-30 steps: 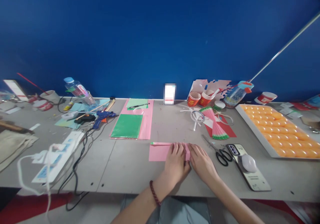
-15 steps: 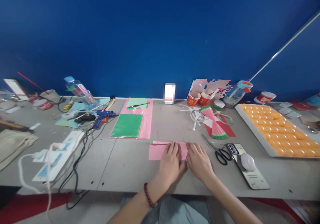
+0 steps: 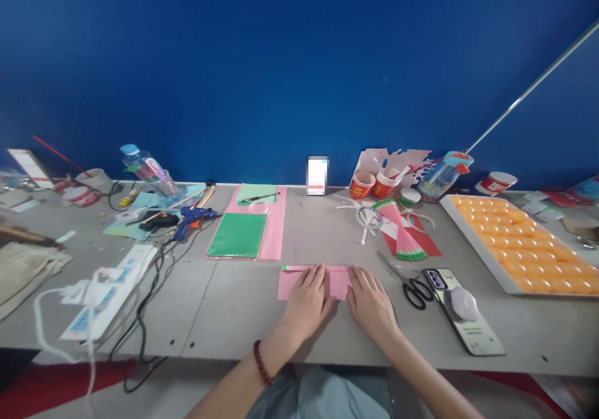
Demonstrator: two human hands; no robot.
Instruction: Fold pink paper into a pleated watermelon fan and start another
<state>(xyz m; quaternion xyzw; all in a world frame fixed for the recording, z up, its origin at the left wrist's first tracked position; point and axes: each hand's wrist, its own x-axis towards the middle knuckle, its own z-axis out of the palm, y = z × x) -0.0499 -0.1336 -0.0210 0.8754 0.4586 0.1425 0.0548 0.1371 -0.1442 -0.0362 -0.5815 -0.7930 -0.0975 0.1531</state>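
Note:
A folded pink paper sheet (image 3: 337, 281) with a thin green strip along its far edge lies flat on the grey table (image 3: 243, 319) in front of me. My left hand (image 3: 306, 300) lies flat on the middle of the sheet, fingers stretched out and pressing down. My right hand (image 3: 369, 303) rests at the sheet's right end, fingers also flat on the paper and table. Neither hand holds anything.
Black scissors (image 3: 414, 289) and a phone (image 3: 463, 316) with a white oval object on it lie to the right. A tray of orange balls (image 3: 524, 241) stands far right. Green and pink sheets (image 3: 246, 231), a glue gun (image 3: 191, 216) and a power strip (image 3: 110, 291) lie to the left.
My left hand has slid leftward along the pink sheet, away from my right hand. The right hand has stayed at the sheet's right end.

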